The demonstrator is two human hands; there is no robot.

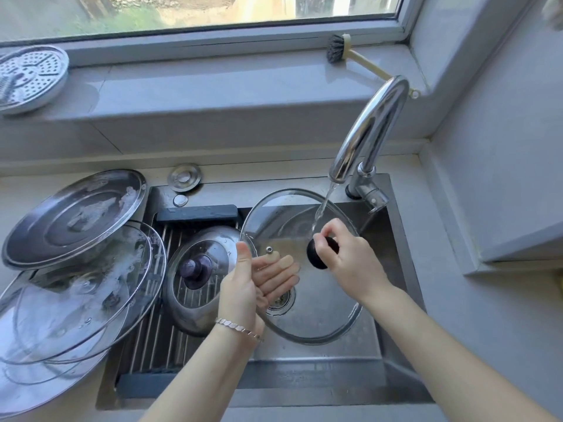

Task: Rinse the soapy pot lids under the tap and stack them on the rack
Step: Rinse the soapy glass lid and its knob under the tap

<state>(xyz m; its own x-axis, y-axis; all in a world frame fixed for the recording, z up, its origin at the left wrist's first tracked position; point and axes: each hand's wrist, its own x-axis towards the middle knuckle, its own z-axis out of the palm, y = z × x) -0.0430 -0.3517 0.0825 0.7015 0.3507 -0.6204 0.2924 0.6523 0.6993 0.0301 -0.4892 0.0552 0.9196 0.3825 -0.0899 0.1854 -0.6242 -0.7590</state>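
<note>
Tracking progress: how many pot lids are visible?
5: held lid under the tap, purple-knobbed lid on the rack, steel lid and two glass lids piled left; more may hide beneath.

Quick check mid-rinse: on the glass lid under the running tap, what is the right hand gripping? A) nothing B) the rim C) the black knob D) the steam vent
C: the right hand curls its fingers round the black knob of the glass lid, while the left hand holds the rim.
</note>
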